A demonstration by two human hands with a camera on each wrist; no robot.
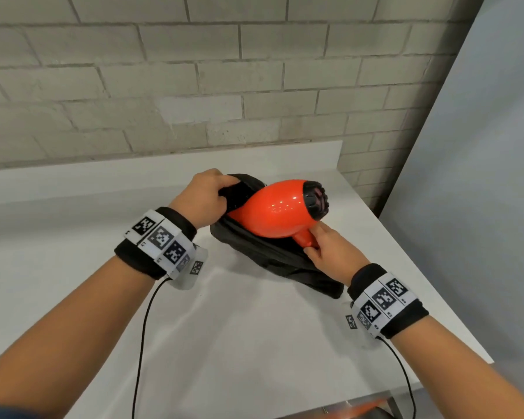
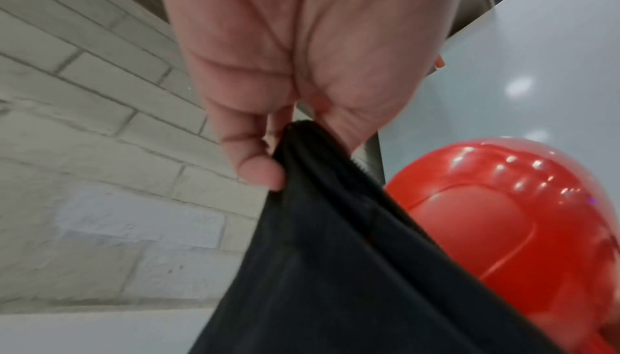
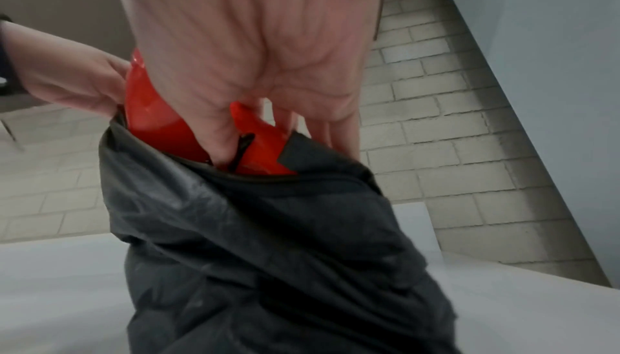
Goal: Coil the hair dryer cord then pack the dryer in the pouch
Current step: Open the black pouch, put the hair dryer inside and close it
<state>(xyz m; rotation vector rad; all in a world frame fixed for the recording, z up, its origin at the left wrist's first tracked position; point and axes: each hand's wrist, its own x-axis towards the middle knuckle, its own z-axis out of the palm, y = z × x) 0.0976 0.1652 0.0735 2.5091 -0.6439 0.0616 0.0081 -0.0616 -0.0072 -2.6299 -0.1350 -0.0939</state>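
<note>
A glossy red hair dryer point(image 1: 277, 208) with a black rear grille lies across the mouth of a black fabric pouch point(image 1: 273, 261) on the white table point(image 1: 254, 343). Its handle points down into the pouch. My left hand point(image 1: 208, 193) pinches the pouch's far rim point(image 2: 302, 142) and holds it up beside the dryer body point(image 2: 510, 227). My right hand point(image 1: 321, 249) grips the red handle point(image 3: 265, 145) at the pouch opening point(image 3: 235, 174), fingers curled round it. The cord is hidden, apart from a short black piece by the handle.
A grey brick wall point(image 1: 194, 86) runs right behind the table's raised back edge. A pale panel point(image 1: 481, 176) stands at the right, close to the table's right edge. Thin black cables point(image 1: 142, 343) hang from both wristbands.
</note>
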